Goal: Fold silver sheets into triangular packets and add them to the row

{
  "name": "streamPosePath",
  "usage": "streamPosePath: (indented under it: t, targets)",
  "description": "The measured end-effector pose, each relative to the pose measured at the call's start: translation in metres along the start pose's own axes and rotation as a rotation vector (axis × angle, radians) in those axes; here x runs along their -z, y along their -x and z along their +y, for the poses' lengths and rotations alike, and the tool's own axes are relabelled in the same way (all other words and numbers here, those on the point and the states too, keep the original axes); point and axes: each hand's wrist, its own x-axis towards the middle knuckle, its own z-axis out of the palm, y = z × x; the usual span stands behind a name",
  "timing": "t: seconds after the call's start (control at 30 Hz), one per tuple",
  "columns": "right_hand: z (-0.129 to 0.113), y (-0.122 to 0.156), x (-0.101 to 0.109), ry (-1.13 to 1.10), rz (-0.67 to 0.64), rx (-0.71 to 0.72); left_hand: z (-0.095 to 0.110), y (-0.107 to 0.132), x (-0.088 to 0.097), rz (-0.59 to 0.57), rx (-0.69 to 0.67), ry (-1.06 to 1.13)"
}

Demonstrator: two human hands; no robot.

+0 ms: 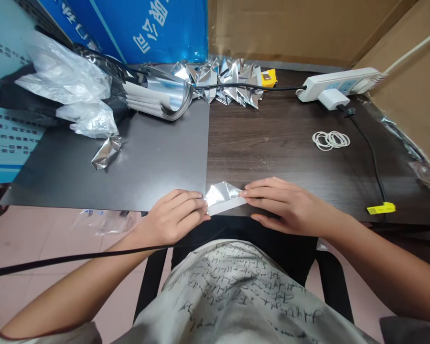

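Note:
A small piece of silver foil backed with white paper (222,198) lies at the near edge of the dark wood table (268,143). My left hand (175,216) presses its left end with the fingertips, and my right hand (284,206) holds its right end. The piece looks folded into a crumpled, triangular shape. Its underside is hidden. A grey mat (129,177) lies under my left hand's fingertips, and a loose folded foil piece (106,153) rests on that mat.
Behind the mat stand a heap of folded foil pieces (224,82) and a curled stack of foil sheets (163,98). Plastic bags (71,88) lie at the left. A white power strip (338,83), rubber bands (330,140) and a black cable (369,157) lie at the right.

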Motion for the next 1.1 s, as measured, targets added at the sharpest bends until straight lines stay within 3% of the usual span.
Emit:
streamPosePath:
  t: [0.17, 0.53, 0.83, 1.1]
  targets:
    - [-0.003, -0.002, -0.003, -0.068, 0.047, -0.024, 0.004, 0.008, -0.008, 0.034, 0.123, 0.12]
    - [-0.006, -0.006, -0.011, -0.196, 0.12, -0.114, 0.012, -0.003, -0.004, -0.015, 0.439, 0.155]
    - [-0.016, -0.011, -0.017, -0.105, 0.177, -0.207, 0.017, -0.004, -0.003, -0.099, 0.446, -0.013]
    - [-0.032, -0.014, -0.026, 0.032, 0.328, -0.412, 0.019, -0.007, 0.003, -0.179, 0.529, 0.028]
